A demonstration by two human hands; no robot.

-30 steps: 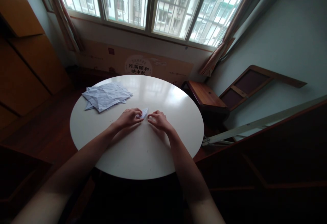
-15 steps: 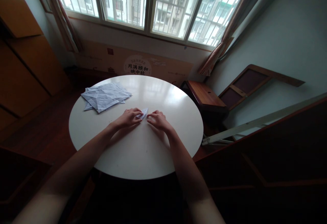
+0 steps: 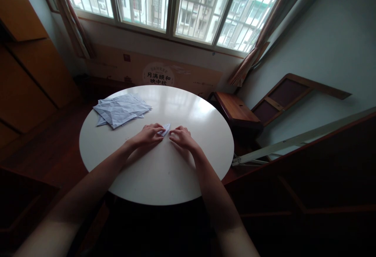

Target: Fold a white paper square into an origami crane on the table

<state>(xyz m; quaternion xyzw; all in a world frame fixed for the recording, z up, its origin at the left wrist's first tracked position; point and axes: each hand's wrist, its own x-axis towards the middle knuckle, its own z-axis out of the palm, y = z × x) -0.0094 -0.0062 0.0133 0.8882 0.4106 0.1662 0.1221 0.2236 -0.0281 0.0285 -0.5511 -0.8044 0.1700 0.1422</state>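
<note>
Near the middle of the round white table (image 3: 155, 178), my left hand (image 3: 150, 133) pinches a small folded piece of white paper (image 3: 167, 129). One pointed corner of the paper sticks up to the right of the fingers; the rest is hidden under them. My right hand (image 3: 180, 136) rests just right of the paper with fingers curled and thumb drawn in. Its fingertips come close to the paper's edge, and what they hold, if anything, is too small to make out. Farther off, at the table's left, lies a stack of creased white paper sheets (image 3: 122, 110).
Behind the table are a printed banner (image 3: 188, 71) on the wall and a barred window (image 3: 147, 2). A wooden stool-like piece (image 3: 237, 108) stands beyond the table's right edge. Wooden cabinets (image 3: 32, 77) are at the left, and a dark panel (image 3: 308, 182) leans at the right.
Almost nothing differs: both hands and the folded paper keep their places. The view has tilted very slightly.
</note>
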